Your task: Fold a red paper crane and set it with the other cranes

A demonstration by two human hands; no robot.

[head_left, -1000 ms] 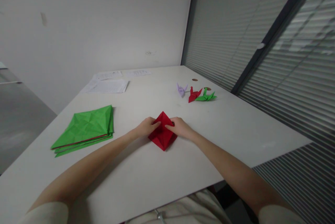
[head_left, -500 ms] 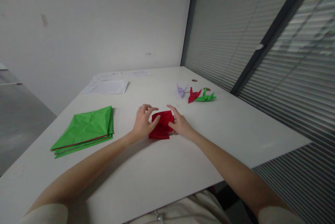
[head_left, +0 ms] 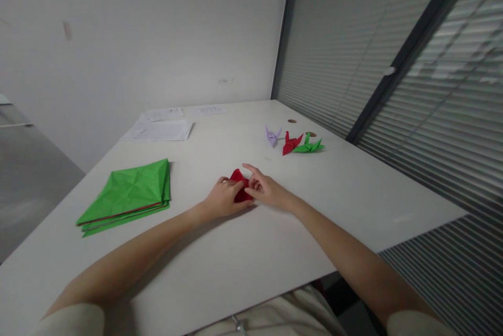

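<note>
1. Sitting squished between both sets of fingers, the red paper point(head_left: 239, 187) lies on the table point(head_left: 243, 262), mostly covered.
2. Left hand point(head_left: 222, 201) fingers curl over its left edge, gripping it.
3. Right hand point(head_left: 268, 193) pinches its right side, index finger sticking out.

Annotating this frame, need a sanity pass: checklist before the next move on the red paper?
1. left hand on red paper: ok, fingers curled over it.
2. right hand on red paper: ok, fingertips at its right side.
3. Grip on red paper, pinched or pressed: cannot tell.
4. Flatness of red paper on table: cannot tell, hands cover most.
5. green sheet stack apart from hands: ok.
6. three paper figures apart from hands: ok.
</note>
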